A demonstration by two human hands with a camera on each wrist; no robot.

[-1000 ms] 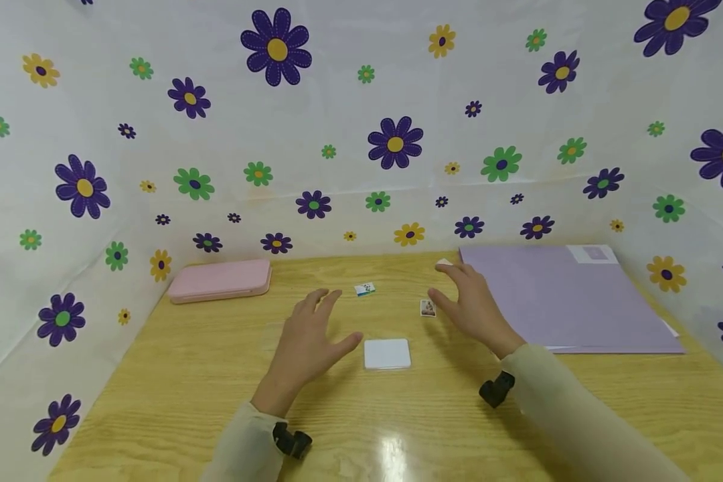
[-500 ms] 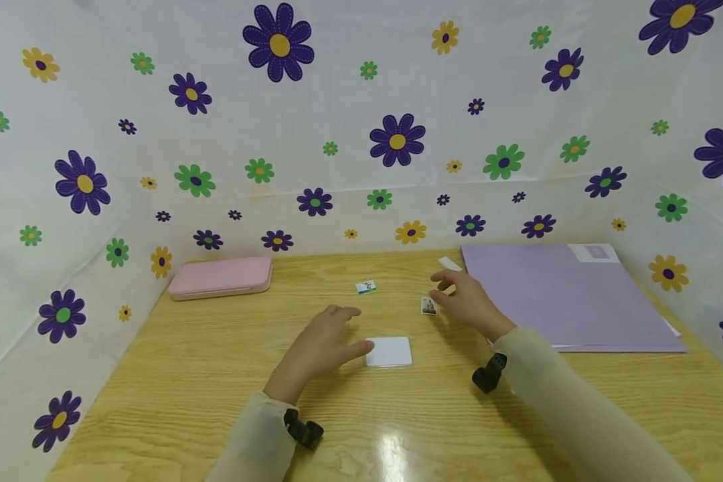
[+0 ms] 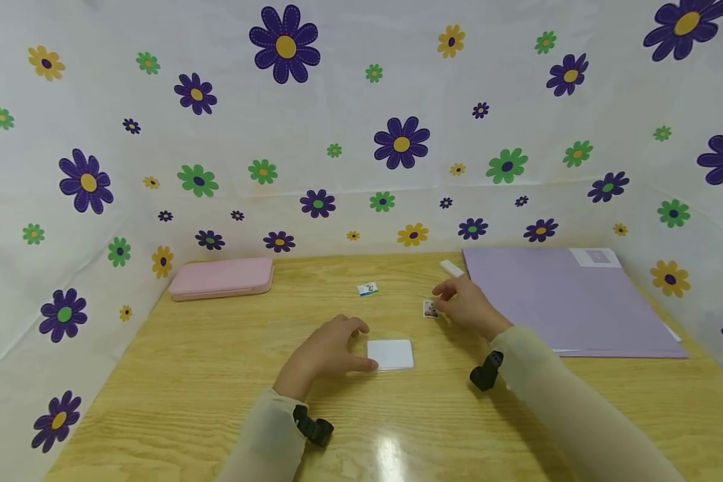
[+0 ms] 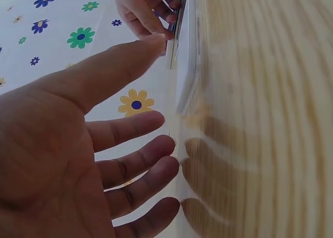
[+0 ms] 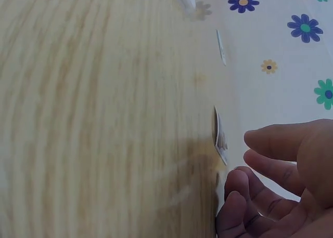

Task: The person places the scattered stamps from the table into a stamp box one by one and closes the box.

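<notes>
My left hand (image 3: 331, 351) reaches in from the left with its fingers spread. Its thumb tip is at the left edge of a flat white rectangular card-like piece (image 3: 397, 355) with a clear border. In the left wrist view that piece (image 4: 188, 56) shows edge-on, and the fingertips touch or nearly touch the table. Farther right, my right hand (image 3: 465, 304) hovers beside a small square picture sticker (image 3: 430, 308) lying on the table. Its fingers are bent. The right wrist view shows a gap between the thumb and that sticker (image 5: 221, 138), which is slightly curled.
A small white-and-blue picture piece (image 3: 367, 288) lies mid-table. Behind my right hand is a small white block (image 3: 452, 268). A pink case (image 3: 221, 278) sits back left, a purple folder (image 3: 566, 301) at right. Faint clear film (image 3: 284, 333) lies on the wooden table (image 3: 175, 395).
My left hand has come right and lower, bringing its thumb to the white piece. The right hand has drawn its fingers in and come down closer to the sticker.
</notes>
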